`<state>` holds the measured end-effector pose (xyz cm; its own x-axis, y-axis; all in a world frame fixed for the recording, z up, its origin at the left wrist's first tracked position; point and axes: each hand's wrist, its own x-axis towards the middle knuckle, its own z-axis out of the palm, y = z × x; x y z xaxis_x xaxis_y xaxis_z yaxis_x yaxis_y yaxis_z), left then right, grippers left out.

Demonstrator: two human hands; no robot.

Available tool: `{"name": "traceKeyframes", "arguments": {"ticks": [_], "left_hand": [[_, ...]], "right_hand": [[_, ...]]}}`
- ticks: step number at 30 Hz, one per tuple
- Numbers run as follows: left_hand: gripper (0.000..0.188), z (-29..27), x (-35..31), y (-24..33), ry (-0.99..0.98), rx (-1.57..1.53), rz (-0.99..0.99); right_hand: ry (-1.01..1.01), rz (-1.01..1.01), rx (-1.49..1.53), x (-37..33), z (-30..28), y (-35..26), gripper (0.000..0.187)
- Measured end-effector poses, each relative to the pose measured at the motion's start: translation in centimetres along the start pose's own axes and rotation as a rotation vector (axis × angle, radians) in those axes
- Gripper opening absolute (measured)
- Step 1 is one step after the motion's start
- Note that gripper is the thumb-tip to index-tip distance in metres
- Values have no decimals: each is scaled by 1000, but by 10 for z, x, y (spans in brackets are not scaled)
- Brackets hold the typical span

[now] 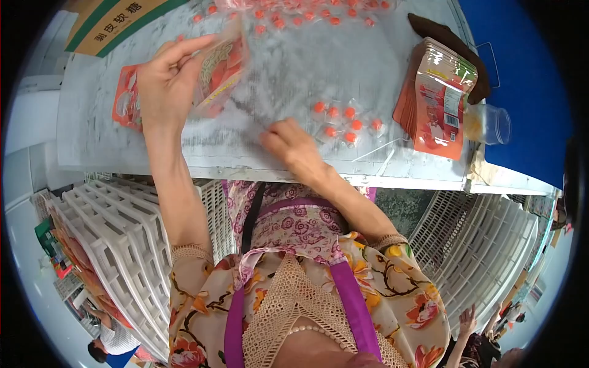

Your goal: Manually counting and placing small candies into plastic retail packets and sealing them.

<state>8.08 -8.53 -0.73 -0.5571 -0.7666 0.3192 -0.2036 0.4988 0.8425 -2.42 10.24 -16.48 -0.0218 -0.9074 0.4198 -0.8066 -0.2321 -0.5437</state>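
The left hand [169, 83] pinches a pouch [222, 72] above the left half of the table [374, 67]; a light, steady pinch should avoid creasing it. Near the front edge, the right hand [296, 149] curls, contents unclear.

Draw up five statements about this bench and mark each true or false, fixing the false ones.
1. The left hand holds a pouch. True.
2. The right hand grips the jar. False: the jar is well away to that hand's right.
3. The stack of pouches lies left of the jar. True.
4. The small wrapped pieces are green. False: they are orange-red.
5. The carton has green stripes. True.
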Motion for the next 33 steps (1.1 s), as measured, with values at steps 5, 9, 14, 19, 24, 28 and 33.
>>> {"name": "traceKeyframes", "arguments": {"ticks": [5,9,14,19,24,28,33], "left_hand": [[27,2,-20,-5,16,-90,-3],[28,16,-23,-2,-49,-125,-28],[26,28,-22,6,-38,-97,-29],[26,52,-32,20,-38,-194,-70],[25,86,-27,32,-38,-76,-71],[29,106,-26,33,-52,56,-64],[31,110,-21,36,-77,55,-131]], "right_hand": [[257,135,-347,-12,-73,13,38],[179,165,-525,-16,-74,32,40],[134,212,-348,-27,-56,45,32],[408,212,-116,-15,-59,60,18],[1028,814,1280,34,-119,44,18],[1221,539,1492,89,-135,14,21],[1268,549,1195,102,-106,-1,16]]}}
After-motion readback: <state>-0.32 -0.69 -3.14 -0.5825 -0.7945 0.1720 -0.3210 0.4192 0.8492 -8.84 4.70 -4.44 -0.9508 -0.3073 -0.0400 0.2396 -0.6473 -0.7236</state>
